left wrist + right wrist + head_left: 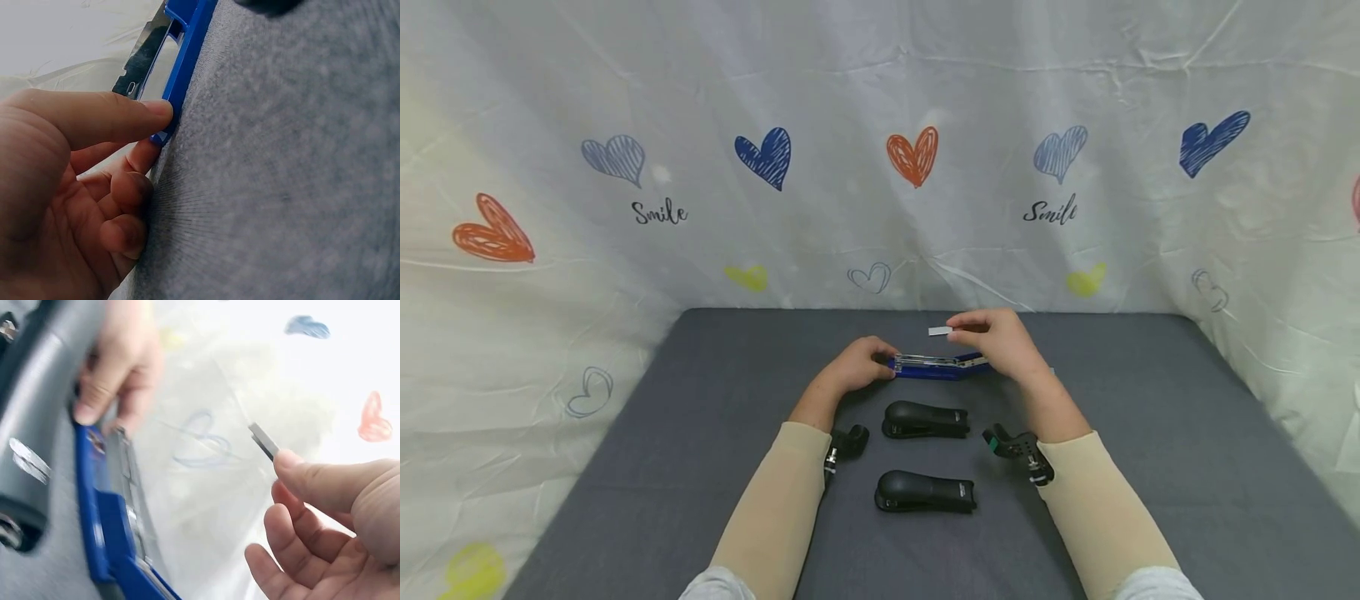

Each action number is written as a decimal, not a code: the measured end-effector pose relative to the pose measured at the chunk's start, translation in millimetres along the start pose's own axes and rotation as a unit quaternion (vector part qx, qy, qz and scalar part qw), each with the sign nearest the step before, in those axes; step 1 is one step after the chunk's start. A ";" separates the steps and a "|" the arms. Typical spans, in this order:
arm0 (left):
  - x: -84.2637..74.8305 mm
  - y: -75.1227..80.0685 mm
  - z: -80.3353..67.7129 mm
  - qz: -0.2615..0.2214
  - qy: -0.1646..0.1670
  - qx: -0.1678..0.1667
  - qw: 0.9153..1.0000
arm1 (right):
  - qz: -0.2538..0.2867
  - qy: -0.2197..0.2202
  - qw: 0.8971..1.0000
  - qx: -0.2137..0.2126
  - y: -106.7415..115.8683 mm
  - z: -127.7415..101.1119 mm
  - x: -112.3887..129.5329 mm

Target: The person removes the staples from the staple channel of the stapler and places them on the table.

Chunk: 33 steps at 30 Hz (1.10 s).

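The blue stapler lies opened flat on the grey tabletop, and the left hand pinches its end to steady it. The right hand pinches a staple strip just above the open channel. Judged from this, the strip should go in level and aligned with the rail. The backdrop cloth reads "Smile".

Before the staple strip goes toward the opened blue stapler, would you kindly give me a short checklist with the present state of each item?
1. Staple strip pinched in right hand: ok.
2. Blue stapler lies opened on the grey table, metal channel up: ok.
3. Left hand steadies the stapler's end, thumb on its blue edge: ok.
4. Strip apart from the channel, held above it: ok.
5. Channel free of old staples: cannot tell.
6. Two black staplers lie nearer the person, away from both hands: ok.
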<state>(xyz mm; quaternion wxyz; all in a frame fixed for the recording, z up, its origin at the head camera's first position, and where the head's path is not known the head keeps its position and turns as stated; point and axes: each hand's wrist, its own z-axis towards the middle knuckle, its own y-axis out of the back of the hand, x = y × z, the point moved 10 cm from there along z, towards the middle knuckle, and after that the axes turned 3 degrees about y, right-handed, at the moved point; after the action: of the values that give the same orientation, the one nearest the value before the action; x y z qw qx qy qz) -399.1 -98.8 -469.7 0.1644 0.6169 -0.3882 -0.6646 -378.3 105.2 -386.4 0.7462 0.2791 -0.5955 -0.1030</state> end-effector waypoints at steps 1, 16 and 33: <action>0.0 -0.2 -0.1 0.001 -0.001 0.001 1.000 | 0.000 -0.001 1.000 0.001 4.6 -0.8 -0.8; 0.0 -1.1 0.4 0.003 -0.001 0.000 1.000 | 0.025 -0.042 0.998 -0.030 66.4 -12.6 -27.5; 0.2 -0.7 0.3 0.004 -0.017 0.004 1.000 | 0.017 -0.060 0.993 -0.102 126.7 -35.6 -77.7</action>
<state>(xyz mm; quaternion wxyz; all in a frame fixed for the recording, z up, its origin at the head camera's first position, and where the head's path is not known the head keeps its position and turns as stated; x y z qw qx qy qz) -399.2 -98.4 -470.4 0.1578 0.6043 -0.3966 -0.6727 -388.2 257.8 -387.6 0.7355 0.1844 -0.6303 -0.1669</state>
